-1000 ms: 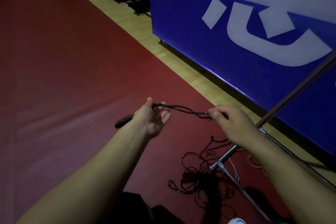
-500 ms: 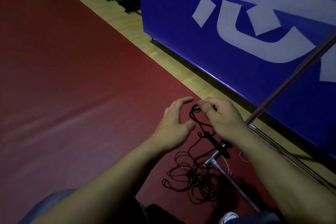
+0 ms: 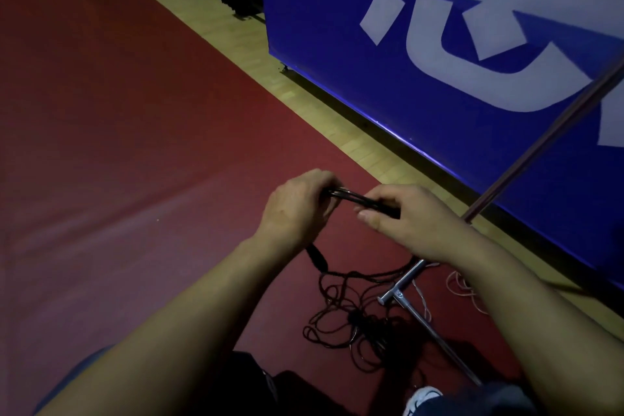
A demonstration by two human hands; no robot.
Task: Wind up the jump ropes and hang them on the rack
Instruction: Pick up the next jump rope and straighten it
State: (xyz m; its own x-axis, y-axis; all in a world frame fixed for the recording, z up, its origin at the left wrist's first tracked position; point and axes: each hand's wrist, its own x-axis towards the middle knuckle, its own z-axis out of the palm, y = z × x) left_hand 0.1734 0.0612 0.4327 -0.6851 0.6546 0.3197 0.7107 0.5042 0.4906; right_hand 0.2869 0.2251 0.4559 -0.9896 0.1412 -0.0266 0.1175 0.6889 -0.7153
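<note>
1. The left hand (image 3: 297, 209) has its grip clenched around one end of a short bundle of thin black jump-rope cord (image 3: 347, 197), fingers curled over the strands.
2. The right hand (image 3: 408, 223) pinches the other end of that bundle, thumb pressing it against the curled fingers; both grips are grasping the same rope, stretched taut between them above the floor.
3. A black cylindrical rope handle (image 3: 317, 257) hangs just below the left wrist, and cord trails from it down to the floor.
4. Judged from this, the winding step is in hand: a few loops are gathered, much cord is not.
5. The next move likely calls for drawing up more slack and laying another loop beside the held ones without letting them slip.
6. Below the hands, a loose tangle of black cords (image 3: 358, 324) lies on the dark red floor (image 3: 118, 145), touching the foot of a silver metal-tube rack (image 3: 405, 290).
7. The rack's slanted pole rises to the right, in front of a blue banner with white lettering (image 3: 439, 44); nothing visibly hangs on it.
</note>
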